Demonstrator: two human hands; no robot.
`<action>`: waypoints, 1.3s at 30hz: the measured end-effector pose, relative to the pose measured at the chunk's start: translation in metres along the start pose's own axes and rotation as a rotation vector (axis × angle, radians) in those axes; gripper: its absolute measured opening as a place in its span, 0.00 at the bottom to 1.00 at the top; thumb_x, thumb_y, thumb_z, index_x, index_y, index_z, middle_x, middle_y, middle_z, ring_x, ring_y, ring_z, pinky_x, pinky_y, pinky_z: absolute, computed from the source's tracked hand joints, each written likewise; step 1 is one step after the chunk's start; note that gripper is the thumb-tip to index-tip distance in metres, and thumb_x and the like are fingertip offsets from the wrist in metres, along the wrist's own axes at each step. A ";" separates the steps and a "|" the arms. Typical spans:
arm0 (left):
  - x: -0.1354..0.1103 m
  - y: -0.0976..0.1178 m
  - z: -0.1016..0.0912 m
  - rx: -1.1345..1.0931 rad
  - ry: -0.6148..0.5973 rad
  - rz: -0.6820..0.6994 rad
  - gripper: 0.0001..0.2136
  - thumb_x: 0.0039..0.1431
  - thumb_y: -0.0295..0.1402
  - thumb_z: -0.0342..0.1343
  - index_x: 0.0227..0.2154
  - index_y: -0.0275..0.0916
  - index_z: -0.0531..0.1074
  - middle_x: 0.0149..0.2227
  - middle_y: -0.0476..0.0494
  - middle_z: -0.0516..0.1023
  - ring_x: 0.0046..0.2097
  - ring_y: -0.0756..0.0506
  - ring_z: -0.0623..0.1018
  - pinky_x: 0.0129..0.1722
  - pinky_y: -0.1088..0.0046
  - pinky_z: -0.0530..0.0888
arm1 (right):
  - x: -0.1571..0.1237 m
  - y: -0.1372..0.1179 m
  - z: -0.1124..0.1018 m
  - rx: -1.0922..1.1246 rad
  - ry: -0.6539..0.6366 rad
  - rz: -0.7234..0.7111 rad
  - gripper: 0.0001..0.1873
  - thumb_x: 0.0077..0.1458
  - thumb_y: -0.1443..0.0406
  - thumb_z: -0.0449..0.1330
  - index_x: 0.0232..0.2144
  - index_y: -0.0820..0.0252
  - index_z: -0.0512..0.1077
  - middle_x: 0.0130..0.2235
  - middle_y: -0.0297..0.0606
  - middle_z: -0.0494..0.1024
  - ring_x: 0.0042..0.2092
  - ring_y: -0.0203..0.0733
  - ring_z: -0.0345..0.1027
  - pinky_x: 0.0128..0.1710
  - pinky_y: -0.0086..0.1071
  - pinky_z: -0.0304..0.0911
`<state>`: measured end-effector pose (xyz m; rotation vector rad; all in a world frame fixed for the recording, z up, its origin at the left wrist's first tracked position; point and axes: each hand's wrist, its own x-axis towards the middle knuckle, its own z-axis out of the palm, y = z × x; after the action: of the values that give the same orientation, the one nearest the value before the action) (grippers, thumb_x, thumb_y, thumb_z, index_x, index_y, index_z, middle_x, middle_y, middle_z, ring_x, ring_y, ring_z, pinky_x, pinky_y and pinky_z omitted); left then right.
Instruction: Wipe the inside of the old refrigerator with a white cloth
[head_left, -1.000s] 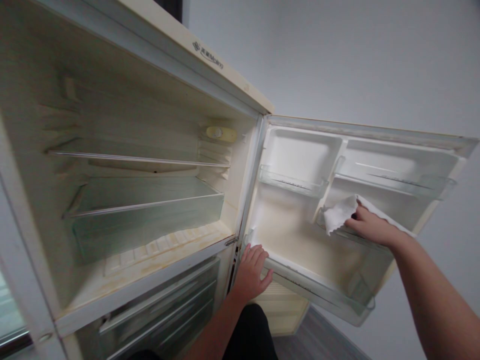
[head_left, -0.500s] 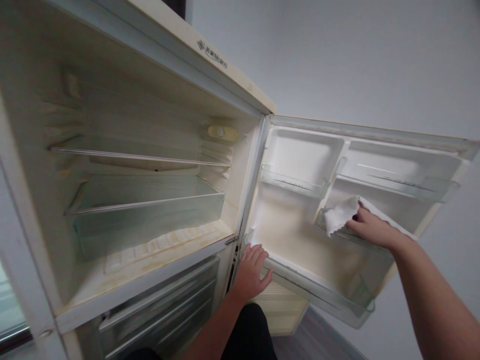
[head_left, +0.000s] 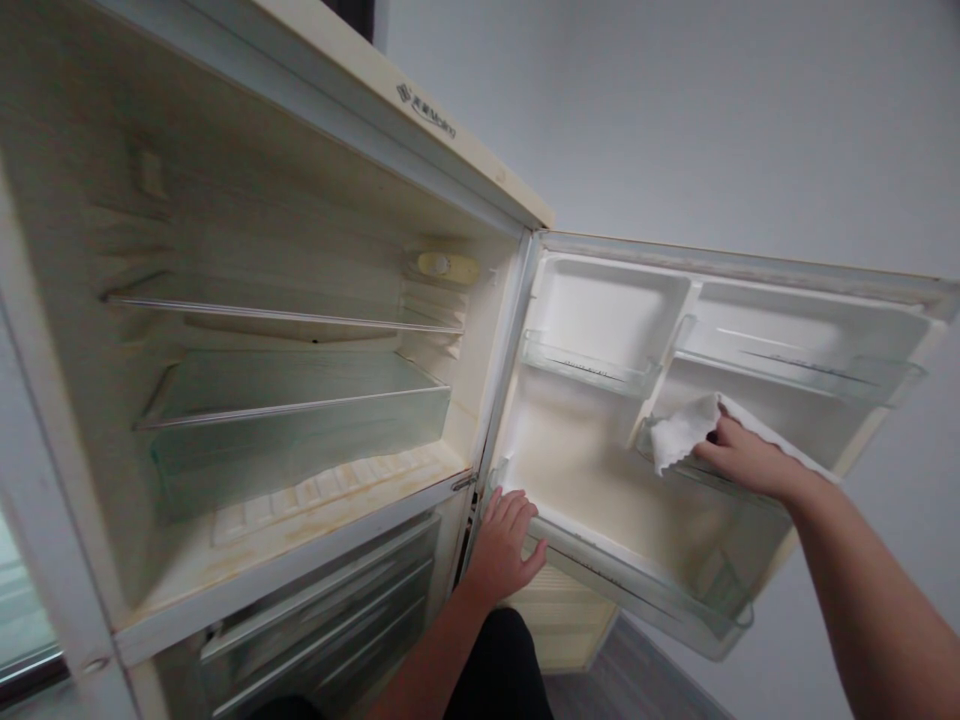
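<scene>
White cloth [head_left: 681,434] in the right hand [head_left: 742,456] has seemingly barely moved.

Fridge compartment [head_left: 292,180] has glass shelf [head_left: 285,313] over clear drawer [head_left: 315,440], yellow housing [head_left: 448,267] near upper right corner; grey floor [head_left: 645,680] below pale wall [head_left: 720,120].

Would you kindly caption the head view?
Right hand holds a white, wavy-edged cloth at the open white refrigerator door, left hand nearby.

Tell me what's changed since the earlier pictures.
Nothing visibly moved, was grasped or released; only the camera's view shifted slightly. The right hand still holds the white, wavy-edged cloth by a clear plastic door shelf, the left hand stays at the clear plastic bottom bin, and the white refrigerator door remains open.
</scene>
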<state>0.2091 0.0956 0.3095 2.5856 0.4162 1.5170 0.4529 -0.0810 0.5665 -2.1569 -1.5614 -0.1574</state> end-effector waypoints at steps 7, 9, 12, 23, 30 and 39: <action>0.001 0.000 0.001 0.033 0.031 0.004 0.15 0.52 0.34 0.57 0.43 0.41 0.68 0.45 0.42 0.77 0.56 0.39 0.73 0.66 0.50 0.60 | -0.001 -0.002 -0.001 0.006 0.021 -0.008 0.22 0.42 0.54 0.55 0.38 0.59 0.70 0.42 0.47 0.79 0.44 0.55 0.73 0.49 0.44 0.68; 0.001 0.000 0.002 0.030 0.041 0.005 0.15 0.51 0.34 0.57 0.43 0.41 0.67 0.45 0.41 0.77 0.56 0.38 0.73 0.66 0.50 0.60 | -0.001 -0.004 -0.002 0.007 0.022 -0.022 0.21 0.43 0.53 0.55 0.37 0.59 0.70 0.41 0.46 0.79 0.42 0.54 0.73 0.47 0.44 0.69; 0.002 0.001 0.003 0.016 0.045 0.000 0.15 0.51 0.33 0.56 0.43 0.41 0.67 0.45 0.41 0.76 0.56 0.38 0.73 0.66 0.50 0.59 | -0.002 -0.007 -0.004 0.005 0.024 -0.045 0.21 0.44 0.52 0.55 0.37 0.59 0.70 0.40 0.45 0.79 0.41 0.53 0.74 0.46 0.43 0.70; 0.002 0.004 0.006 0.030 0.090 -0.004 0.15 0.50 0.32 0.57 0.43 0.40 0.67 0.42 0.43 0.76 0.59 0.37 0.70 0.67 0.48 0.56 | -0.003 -0.008 -0.003 -0.009 0.026 -0.030 0.22 0.45 0.52 0.55 0.38 0.59 0.71 0.41 0.46 0.79 0.43 0.54 0.74 0.47 0.43 0.70; 0.004 0.002 0.006 0.021 0.060 -0.014 0.13 0.50 0.34 0.57 0.40 0.41 0.67 0.41 0.43 0.75 0.53 0.39 0.73 0.65 0.50 0.59 | -0.002 -0.006 -0.003 0.011 -0.008 -0.033 0.23 0.46 0.52 0.54 0.40 0.61 0.69 0.43 0.48 0.79 0.43 0.54 0.74 0.48 0.43 0.69; 0.003 0.002 0.007 0.019 0.067 -0.016 0.14 0.50 0.34 0.58 0.41 0.41 0.67 0.41 0.43 0.75 0.52 0.39 0.73 0.65 0.51 0.59 | -0.003 -0.008 -0.003 0.019 0.010 -0.058 0.24 0.45 0.52 0.54 0.40 0.62 0.70 0.43 0.49 0.79 0.42 0.55 0.74 0.48 0.45 0.69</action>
<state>0.2165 0.0950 0.3090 2.5448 0.4591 1.6053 0.4445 -0.0830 0.5705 -2.0949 -1.6142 -0.1713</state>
